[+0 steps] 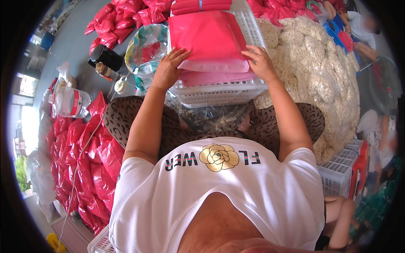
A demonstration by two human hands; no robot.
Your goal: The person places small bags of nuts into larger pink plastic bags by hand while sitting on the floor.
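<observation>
A stack of flat red plastic bags (205,38) lies on an upturned white plastic crate (221,91) before me. My left hand (172,66) rests on the stack's left edge, fingers spread over the near corner. At its right edge, my right hand (261,61) touches the side with bent fingers; whether it pinches any bag, I cannot tell. Pinkish bags (218,77) stick out beneath the near edge of the stack. Farther back on the crate lies another red bundle (202,6) with a blue tie.
Filled red bags (85,158) are heaped at left, more (117,19) beyond. A black mug (107,57), a large plastic bottle (71,101) and an open patterned bag (147,47) stand left. Clear bags of pale pieces (310,69) pile up right. Other people (362,31) sit at right.
</observation>
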